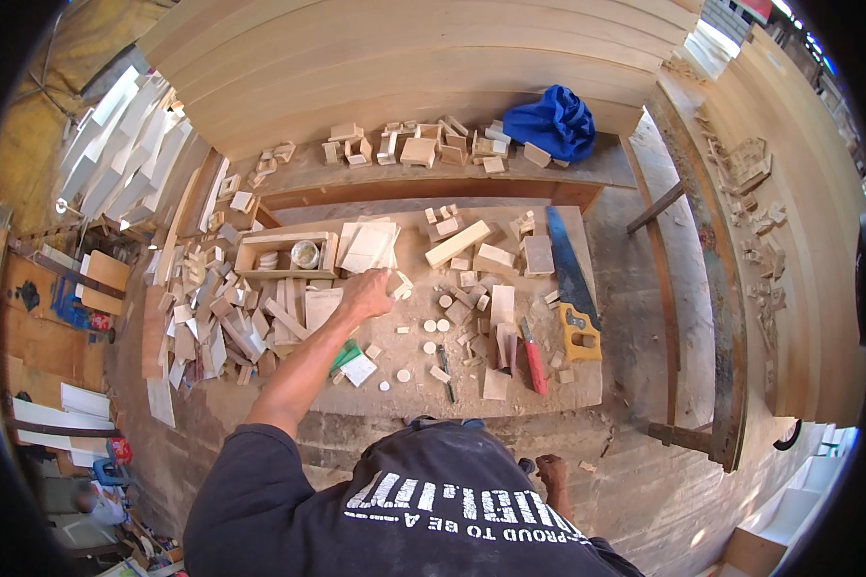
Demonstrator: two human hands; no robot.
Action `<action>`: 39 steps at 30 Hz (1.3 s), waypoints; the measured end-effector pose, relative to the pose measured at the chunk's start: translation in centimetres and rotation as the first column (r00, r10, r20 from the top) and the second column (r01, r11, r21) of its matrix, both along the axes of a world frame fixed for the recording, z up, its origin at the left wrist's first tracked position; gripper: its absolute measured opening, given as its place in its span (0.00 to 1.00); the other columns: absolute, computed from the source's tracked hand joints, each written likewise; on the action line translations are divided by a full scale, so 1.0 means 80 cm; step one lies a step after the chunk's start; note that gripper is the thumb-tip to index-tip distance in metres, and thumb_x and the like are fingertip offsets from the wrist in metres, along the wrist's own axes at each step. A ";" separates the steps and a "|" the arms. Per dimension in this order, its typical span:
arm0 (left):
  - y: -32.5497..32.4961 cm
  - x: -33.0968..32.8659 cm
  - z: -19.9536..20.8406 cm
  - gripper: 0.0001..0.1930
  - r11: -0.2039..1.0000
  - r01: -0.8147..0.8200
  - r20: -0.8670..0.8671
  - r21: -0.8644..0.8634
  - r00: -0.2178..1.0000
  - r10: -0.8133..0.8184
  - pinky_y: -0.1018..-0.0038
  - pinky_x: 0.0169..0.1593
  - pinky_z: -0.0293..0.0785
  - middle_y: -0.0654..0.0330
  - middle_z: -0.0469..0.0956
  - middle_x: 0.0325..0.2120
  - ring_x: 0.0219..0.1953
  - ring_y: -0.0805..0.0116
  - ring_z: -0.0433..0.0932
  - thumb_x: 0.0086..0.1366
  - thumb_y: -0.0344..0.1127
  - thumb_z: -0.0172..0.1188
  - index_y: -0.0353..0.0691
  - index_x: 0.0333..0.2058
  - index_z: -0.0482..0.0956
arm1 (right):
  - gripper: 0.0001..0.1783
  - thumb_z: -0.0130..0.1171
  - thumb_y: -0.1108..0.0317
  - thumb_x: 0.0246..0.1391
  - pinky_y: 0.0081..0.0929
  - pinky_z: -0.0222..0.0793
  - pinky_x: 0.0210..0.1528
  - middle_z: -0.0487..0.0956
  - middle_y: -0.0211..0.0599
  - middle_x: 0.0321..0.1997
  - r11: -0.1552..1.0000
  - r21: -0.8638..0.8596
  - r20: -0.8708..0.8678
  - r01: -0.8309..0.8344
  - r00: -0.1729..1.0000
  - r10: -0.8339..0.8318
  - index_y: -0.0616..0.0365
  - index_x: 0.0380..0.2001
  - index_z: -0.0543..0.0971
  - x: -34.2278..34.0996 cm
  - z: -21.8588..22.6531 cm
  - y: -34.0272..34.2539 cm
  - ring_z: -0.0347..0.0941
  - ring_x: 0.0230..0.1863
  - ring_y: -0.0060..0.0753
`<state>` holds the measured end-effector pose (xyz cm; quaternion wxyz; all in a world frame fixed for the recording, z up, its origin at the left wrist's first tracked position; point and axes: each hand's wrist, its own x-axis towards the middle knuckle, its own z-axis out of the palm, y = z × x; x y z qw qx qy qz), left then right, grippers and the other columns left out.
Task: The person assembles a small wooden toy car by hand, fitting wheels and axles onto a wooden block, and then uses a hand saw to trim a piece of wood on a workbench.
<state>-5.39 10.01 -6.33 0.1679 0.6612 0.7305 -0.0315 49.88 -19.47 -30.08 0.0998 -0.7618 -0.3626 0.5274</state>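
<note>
My left hand [368, 294] reaches out over the middle of the workbench [404, 394]. Its fingers are closed at a small pale wood block [399, 285], just in front of a stack of flat square wood pieces [368, 245]. My right hand [552, 473] is low beside my body, off the bench's near edge. It looks curled closed, and whatever it may hold is hidden. Left of the stack stands an open wooden box [250, 258] with a round container [304, 255] inside. Several small round wood discs [430, 349] lie nearer to me.
A handsaw [579, 332] with a yellow handle and a red-handled tool [533, 361] lie on the right. Wood offcuts [226, 317] pile up at the left. Blue cloth [551, 125] and more blocks [419, 151] sit on a shelf behind, before stacked planks [404, 58]. A green object [345, 356] lies near my forearm.
</note>
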 end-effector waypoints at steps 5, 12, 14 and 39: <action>0.011 0.014 -0.007 0.25 0.999 0.000 -0.026 -0.054 1.000 -0.001 0.56 0.48 0.80 0.43 0.83 0.42 0.45 0.45 0.83 0.57 0.45 0.65 0.34 0.49 0.78 | 0.23 0.64 0.58 0.51 0.32 0.80 0.31 0.85 0.50 0.29 0.997 -0.067 0.075 -0.029 0.997 0.034 0.69 0.42 0.84 -0.001 -0.014 -0.033 0.84 0.25 0.38; 0.030 -0.011 -0.003 0.23 0.996 0.010 -0.008 -0.090 1.000 -0.011 0.56 0.50 0.80 0.40 0.82 0.41 0.45 0.46 0.83 0.63 0.43 0.61 0.33 0.51 0.76 | 0.21 0.64 0.62 0.50 0.31 0.80 0.30 0.85 0.53 0.30 0.991 -0.048 0.068 0.122 0.991 -0.118 0.71 0.41 0.83 0.000 -0.008 -0.066 0.84 0.24 0.39; 0.038 -0.027 -0.004 0.23 0.976 0.197 -0.065 -0.091 0.977 -0.204 0.58 0.53 0.79 0.44 0.79 0.50 0.50 0.49 0.80 0.61 0.32 0.59 0.37 0.56 0.74 | 0.22 0.64 0.62 0.50 0.31 0.80 0.29 0.85 0.52 0.31 0.987 -0.034 0.057 0.158 0.986 -0.156 0.71 0.41 0.83 -0.005 -0.001 -0.075 0.83 0.24 0.39; 0.041 -0.066 -0.066 0.54 0.559 0.821 -0.184 -0.116 0.536 -0.824 0.61 0.68 0.67 0.57 0.60 0.69 0.71 0.56 0.59 0.49 0.28 0.69 0.50 0.73 0.47 | 0.22 0.63 0.61 0.52 0.30 0.77 0.28 0.84 0.48 0.30 0.969 -0.011 0.050 0.245 0.968 -0.245 0.72 0.41 0.83 -0.100 0.018 -0.165 0.81 0.24 0.35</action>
